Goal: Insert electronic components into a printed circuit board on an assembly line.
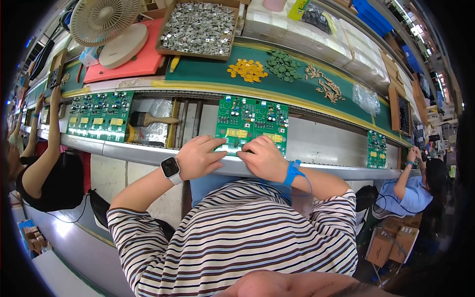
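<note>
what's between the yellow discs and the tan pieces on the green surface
A loose heap of green discs lies between them, as the head view shows.

Head-worn fisheye view, downward

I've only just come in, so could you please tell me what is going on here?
A person is handling a green board on the line. The left hand is at its lower left and the right hand near the middle of its lower edge; whether either holds a small part can't be made out. Other boards lie to both sides, and yellow discs and green discs are piled behind.
</note>
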Demonstrator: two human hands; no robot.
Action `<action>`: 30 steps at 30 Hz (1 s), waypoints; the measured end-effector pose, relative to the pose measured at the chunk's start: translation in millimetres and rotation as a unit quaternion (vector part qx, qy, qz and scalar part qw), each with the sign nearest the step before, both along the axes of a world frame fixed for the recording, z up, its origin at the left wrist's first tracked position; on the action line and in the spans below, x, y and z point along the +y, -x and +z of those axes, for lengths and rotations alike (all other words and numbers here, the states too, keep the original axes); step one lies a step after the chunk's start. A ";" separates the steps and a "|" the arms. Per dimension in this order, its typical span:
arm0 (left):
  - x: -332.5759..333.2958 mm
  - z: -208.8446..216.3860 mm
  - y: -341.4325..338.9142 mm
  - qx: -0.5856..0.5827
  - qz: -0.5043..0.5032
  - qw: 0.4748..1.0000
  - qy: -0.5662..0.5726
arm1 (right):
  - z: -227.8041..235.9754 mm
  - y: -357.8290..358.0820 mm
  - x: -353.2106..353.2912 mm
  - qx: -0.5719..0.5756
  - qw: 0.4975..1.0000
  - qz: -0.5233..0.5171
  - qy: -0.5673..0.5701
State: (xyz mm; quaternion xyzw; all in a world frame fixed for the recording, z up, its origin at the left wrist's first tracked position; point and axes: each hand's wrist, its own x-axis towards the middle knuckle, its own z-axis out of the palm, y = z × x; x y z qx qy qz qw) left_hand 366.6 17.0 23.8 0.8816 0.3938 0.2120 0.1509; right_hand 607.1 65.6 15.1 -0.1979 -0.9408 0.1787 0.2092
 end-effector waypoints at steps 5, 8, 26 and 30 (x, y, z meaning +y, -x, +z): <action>-10.3 4.1 3.5 0.050 0.019 0.999 0.007 | 6.2 -11.3 -6.4 -0.050 0.999 -0.006 -0.008; -14.9 8.1 8.1 0.071 0.023 0.997 0.012 | 22.7 -3.9 -2.0 -0.062 0.998 0.003 -0.017; -24.4 -30.1 252.9 0.197 0.658 0.711 0.152 | -7.3 19.8 26.8 -0.176 0.982 0.065 -0.017; -31.3 -19.6 198.2 0.234 0.595 0.758 0.127 | 3.3 -56.2 19.8 -0.182 0.982 -0.056 0.002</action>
